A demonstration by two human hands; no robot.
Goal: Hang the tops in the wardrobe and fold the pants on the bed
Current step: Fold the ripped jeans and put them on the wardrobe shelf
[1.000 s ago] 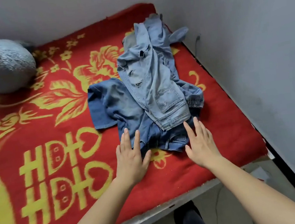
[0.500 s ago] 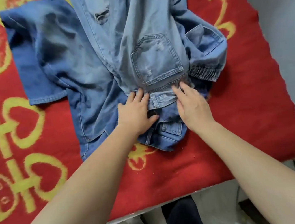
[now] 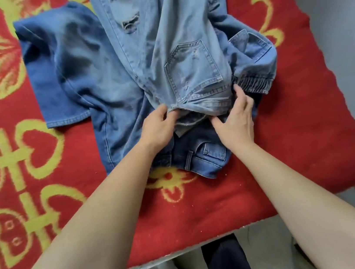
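- The left hand (image 3: 158, 129) had its fingers (image 3: 161, 113) curled onto the waistband of the light jeans (image 3: 173, 43), pinching its left end.
- The right hand (image 3: 236, 115) gripped the waistband's right end, with its fingertips hidden, seemingly tucked behind the cloth.
- The light jeans lay on top of a pile on the red blanket (image 3: 296, 129).
- Under them, nearer the person, lay dark jeans (image 3: 202, 156).
- Left of them was a dark denim top (image 3: 71, 69), and right of them an elastic-hemmed denim garment (image 3: 252, 55).
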